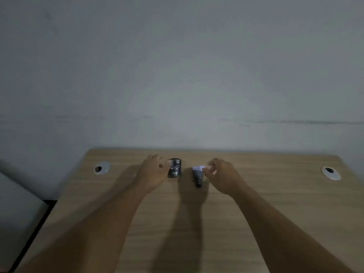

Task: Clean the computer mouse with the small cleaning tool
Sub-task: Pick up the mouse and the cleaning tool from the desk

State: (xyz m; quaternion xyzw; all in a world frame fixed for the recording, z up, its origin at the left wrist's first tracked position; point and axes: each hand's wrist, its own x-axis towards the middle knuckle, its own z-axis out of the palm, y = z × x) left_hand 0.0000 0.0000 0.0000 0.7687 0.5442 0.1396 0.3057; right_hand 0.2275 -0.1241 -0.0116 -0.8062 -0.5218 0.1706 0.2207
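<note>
A black computer mouse [175, 167] with a patterned top lies on the wooden desk [177, 223] near its far edge. My left hand [152, 171] is just left of it, fingers spread, thumb touching or nearly touching the mouse's left side. To the right lies the small cleaning tool [197, 175], dark grey with a white end pointing away from me. My right hand [222, 176] is beside it, fingers curled loosely, fingertips at the tool's white end. Whether they grip it I cannot tell.
Two round grey cable grommets sit in the desk, one far left [102, 168] and one far right [331, 173]. A plain grey wall [177, 75] rises right behind the desk. A pale surface [17, 203] lies beyond the desk's left edge.
</note>
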